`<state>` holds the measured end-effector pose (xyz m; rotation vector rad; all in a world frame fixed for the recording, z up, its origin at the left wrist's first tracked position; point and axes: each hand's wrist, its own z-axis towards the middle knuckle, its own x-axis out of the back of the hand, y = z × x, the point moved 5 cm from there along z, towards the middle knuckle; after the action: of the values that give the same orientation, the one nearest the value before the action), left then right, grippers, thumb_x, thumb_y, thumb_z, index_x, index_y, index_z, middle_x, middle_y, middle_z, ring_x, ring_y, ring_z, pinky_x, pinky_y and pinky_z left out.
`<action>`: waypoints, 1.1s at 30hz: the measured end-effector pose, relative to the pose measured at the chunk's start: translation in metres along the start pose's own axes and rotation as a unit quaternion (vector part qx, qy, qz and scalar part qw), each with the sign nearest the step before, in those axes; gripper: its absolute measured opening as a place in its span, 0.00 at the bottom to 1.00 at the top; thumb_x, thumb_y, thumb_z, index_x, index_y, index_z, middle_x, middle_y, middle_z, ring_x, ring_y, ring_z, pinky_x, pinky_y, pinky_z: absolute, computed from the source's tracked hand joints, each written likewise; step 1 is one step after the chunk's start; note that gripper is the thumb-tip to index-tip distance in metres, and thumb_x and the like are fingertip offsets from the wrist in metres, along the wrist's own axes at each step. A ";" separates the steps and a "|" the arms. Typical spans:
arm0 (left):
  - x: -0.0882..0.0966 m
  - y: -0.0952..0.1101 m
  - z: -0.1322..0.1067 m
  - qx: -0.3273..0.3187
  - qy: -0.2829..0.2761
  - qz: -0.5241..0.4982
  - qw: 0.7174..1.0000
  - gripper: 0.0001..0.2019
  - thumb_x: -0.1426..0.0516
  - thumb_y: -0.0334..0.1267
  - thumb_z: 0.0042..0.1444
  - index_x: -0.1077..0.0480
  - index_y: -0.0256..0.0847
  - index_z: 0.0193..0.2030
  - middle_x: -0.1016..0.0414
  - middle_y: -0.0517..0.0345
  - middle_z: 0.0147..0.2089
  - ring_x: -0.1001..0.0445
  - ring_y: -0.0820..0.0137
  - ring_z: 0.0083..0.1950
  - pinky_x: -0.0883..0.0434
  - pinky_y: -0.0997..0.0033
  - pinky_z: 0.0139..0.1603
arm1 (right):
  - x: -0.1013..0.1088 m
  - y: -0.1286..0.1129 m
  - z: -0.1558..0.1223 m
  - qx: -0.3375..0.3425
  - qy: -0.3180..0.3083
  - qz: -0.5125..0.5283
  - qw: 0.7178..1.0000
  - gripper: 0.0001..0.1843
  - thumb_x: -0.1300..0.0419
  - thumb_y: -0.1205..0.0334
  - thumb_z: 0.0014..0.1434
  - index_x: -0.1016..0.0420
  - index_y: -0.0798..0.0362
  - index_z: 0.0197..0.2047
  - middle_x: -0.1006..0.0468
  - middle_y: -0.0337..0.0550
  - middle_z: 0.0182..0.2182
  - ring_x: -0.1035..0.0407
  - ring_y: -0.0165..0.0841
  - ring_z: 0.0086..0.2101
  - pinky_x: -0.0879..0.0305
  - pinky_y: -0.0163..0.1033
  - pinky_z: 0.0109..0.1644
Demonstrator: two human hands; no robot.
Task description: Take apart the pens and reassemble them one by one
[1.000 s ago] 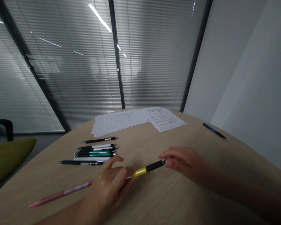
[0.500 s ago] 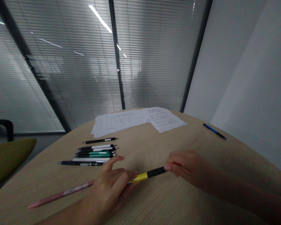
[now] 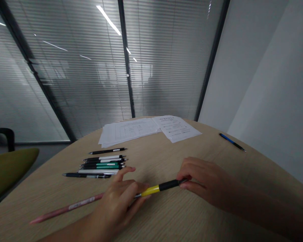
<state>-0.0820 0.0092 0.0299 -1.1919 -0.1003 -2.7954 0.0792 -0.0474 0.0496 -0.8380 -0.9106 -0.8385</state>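
A yellow and black pen is held just above the wooden table between both hands. My left hand pinches its silver tip end, with the forefinger raised. My right hand is closed on its black grip end. A long pink pencil lies on the table, running from under my left hand toward the left.
Several pens lie in a row behind my left hand. White printed sheets lie at the far edge. A blue pen lies far right. An olive chair stands at the left, glass walls with blinds behind.
My right hand has shifted from touching the pen's end with its fingertips to closing over the black end. The pen has dropped slightly. My left hand has barely moved.
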 end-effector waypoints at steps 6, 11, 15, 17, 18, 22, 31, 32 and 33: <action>0.001 0.006 -0.001 -0.053 0.007 0.040 0.998 0.08 0.54 0.28 0.59 0.36 0.35 0.35 0.26 0.61 0.23 0.28 0.75 0.23 0.37 0.61 0.45 | -0.008 0.000 -0.001 0.004 0.010 -0.042 0.999 0.14 0.54 0.65 0.58 0.35 0.54 0.23 0.34 0.38 0.20 0.40 0.27 0.22 0.48 0.32 0.25; -0.001 -0.003 -0.008 -0.039 0.015 0.039 0.998 0.08 0.55 0.28 0.60 0.36 0.35 0.37 0.25 0.59 0.27 0.28 0.74 0.25 0.36 0.62 0.44 | -0.004 0.002 -0.001 -0.031 -0.032 0.012 0.999 0.10 0.52 0.64 0.57 0.33 0.54 0.29 0.30 0.39 0.25 0.37 0.28 0.27 0.44 0.33 0.29; -0.001 -0.004 -0.004 -0.030 0.003 0.042 0.999 0.06 0.53 0.29 0.59 0.37 0.37 0.36 0.25 0.61 0.26 0.27 0.74 0.23 0.33 0.63 0.41 | 0.002 0.000 -0.002 -0.028 -0.036 0.015 0.999 0.05 0.45 0.68 0.52 0.34 0.53 0.35 0.29 0.39 0.31 0.36 0.29 0.32 0.42 0.34 0.34; -0.001 -0.003 -0.003 -0.036 0.003 0.042 0.998 0.06 0.53 0.29 0.58 0.37 0.37 0.36 0.25 0.62 0.25 0.27 0.74 0.23 0.33 0.63 0.40 | 0.001 -0.002 -0.003 -0.004 -0.033 -0.014 0.999 0.04 0.47 0.70 0.52 0.34 0.53 0.32 0.30 0.39 0.29 0.37 0.29 0.30 0.43 0.33 0.32; -0.001 -0.003 -0.003 -0.035 0.003 0.040 0.999 0.06 0.53 0.29 0.58 0.37 0.37 0.36 0.25 0.62 0.26 0.28 0.74 0.23 0.33 0.64 0.40 | -0.001 -0.003 -0.003 0.007 -0.032 -0.032 0.999 0.04 0.47 0.70 0.53 0.34 0.53 0.31 0.31 0.38 0.27 0.37 0.28 0.29 0.44 0.33 0.30; -0.004 -0.003 -0.009 -0.051 0.004 0.055 0.997 0.08 0.55 0.27 0.59 0.36 0.36 0.37 0.24 0.60 0.28 0.28 0.75 0.24 0.35 0.62 0.44 | -0.007 -0.007 -0.003 0.024 -0.022 -0.086 0.996 0.06 0.48 0.68 0.54 0.35 0.54 0.27 0.33 0.38 0.24 0.40 0.28 0.26 0.48 0.32 0.26; 0.007 0.018 -0.006 -0.137 -0.028 0.146 0.979 0.19 0.63 0.25 0.62 0.32 0.35 0.38 0.23 0.54 0.39 0.27 0.70 0.37 0.39 0.62 0.50 | -0.025 -0.006 -0.008 -0.022 -0.185 0.075 0.980 0.18 0.56 0.66 0.58 0.33 0.57 0.21 0.33 0.37 0.18 0.42 0.24 0.20 0.49 0.31 0.26; 0.009 0.022 -0.005 -0.145 -0.025 0.143 0.979 0.20 0.63 0.25 0.62 0.32 0.35 0.37 0.23 0.55 0.39 0.27 0.71 0.38 0.39 0.63 0.50 | -0.027 -0.006 -0.009 -0.040 -0.191 0.121 0.973 0.20 0.56 0.64 0.59 0.32 0.57 0.20 0.35 0.36 0.17 0.43 0.24 0.20 0.49 0.31 0.25; 0.012 0.025 -0.004 -0.156 -0.020 0.138 0.978 0.20 0.64 0.25 0.62 0.31 0.36 0.36 0.23 0.57 0.38 0.27 0.72 0.37 0.39 0.64 0.50 | -0.029 -0.008 -0.010 -0.060 -0.194 0.169 0.965 0.20 0.56 0.62 0.59 0.31 0.57 0.21 0.36 0.36 0.16 0.44 0.23 0.20 0.49 0.30 0.25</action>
<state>-0.0899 -0.0172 0.0361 -1.2119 0.4796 -2.6042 0.0648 -0.0519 0.0220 -1.2521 -1.0251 -0.4399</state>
